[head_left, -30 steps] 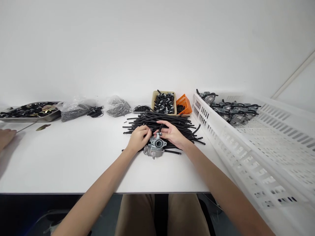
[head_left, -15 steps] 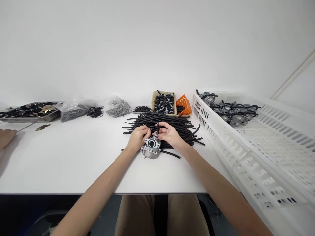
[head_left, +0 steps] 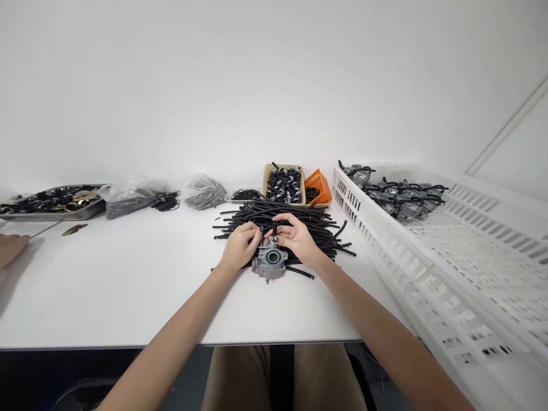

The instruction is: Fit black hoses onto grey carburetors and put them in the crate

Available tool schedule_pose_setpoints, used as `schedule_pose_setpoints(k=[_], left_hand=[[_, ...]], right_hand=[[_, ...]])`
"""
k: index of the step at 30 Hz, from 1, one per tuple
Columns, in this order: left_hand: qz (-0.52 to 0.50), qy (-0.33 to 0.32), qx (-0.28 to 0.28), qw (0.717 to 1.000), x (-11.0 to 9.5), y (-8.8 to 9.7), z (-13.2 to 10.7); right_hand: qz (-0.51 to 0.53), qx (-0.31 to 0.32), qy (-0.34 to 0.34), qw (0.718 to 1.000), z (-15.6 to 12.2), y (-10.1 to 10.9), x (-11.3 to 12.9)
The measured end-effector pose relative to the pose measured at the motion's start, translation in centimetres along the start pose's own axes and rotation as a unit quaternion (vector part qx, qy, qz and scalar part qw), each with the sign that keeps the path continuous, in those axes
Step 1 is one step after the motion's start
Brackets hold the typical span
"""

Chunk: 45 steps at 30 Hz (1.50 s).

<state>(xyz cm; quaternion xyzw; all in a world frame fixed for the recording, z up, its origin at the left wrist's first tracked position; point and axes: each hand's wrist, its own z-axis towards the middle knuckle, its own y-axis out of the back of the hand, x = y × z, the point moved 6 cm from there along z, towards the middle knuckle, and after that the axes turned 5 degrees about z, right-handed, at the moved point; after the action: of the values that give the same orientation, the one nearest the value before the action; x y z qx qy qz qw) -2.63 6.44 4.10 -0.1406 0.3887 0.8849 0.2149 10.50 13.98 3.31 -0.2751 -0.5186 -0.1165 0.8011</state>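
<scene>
A silver carburetor (head_left: pixel 271 261) with a round bore facing me is held just in front of a heap of black rubber hoses (head_left: pixel 295 214). My left hand (head_left: pixel 240 245) grips its upper left side, fingers curled and partly hidden behind it. At its top, my right hand (head_left: pixel 295 240) pinches around a short black upright fitting (head_left: pixel 274 228) on the carburetor, thumb in front. One loose hose (head_left: pixel 299 273) pokes out to the right of the carburetor's body.
A white perforated crate (head_left: pixel 363 214) on the right holds several carburetors (head_left: pixel 405 197). Along the wall stand a cream bin (head_left: pixel 304 188) of black-and-silver parts, an orange basket (head_left: pixel 324 187), plastic bags (head_left: pixel 203 191) and a metal tray (head_left: pixel 85 213). Another person's hand (head_left: pixel 12 248) is at far left.
The carburetor has turned so its bore faces more to the right, and it sits slightly further right. Both my hands keep their hold. The view has tilted a little.
</scene>
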Motion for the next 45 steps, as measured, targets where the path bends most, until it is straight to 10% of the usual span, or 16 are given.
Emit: schedule_pose_setpoints(k=[7,14,20,30,35,41,45], left_hand=[[-0.170,0.022,0.050,0.984,-1.8,0.0,0.0],[-0.567,0.188,0.147,0.789,-3.0,-4.4,-1.6],[-0.640,0.240,0.161,0.712,-3.3,-5.3,-2.7],[-0.682,0.276,-0.018,0.677,-1.3,-1.0,-0.7],[-0.651,0.351,-0.109,0.664,1.1,0.4,-0.7],[-0.637,0.381,-0.142,0.655,1.8,0.6,-0.9],[-0.634,0.385,-0.142,0.656,2.1,0.4,-1.0]], right_hand=[[0.047,-0.032,0.061,0.997,-0.4,-0.3,2.5],[0.035,-0.028,0.057,0.997,-0.6,-0.5,3.1],[-0.002,-0.031,0.058,0.998,-0.5,-0.7,2.9],[-0.314,-0.236,0.148,0.907,-0.2,4.9,3.8],[-0.539,-0.150,0.150,0.815,-0.2,3.5,3.7],[-0.577,0.100,0.070,0.808,-0.8,0.5,2.2],[-0.616,0.145,0.028,0.773,-1.2,0.2,1.2]])
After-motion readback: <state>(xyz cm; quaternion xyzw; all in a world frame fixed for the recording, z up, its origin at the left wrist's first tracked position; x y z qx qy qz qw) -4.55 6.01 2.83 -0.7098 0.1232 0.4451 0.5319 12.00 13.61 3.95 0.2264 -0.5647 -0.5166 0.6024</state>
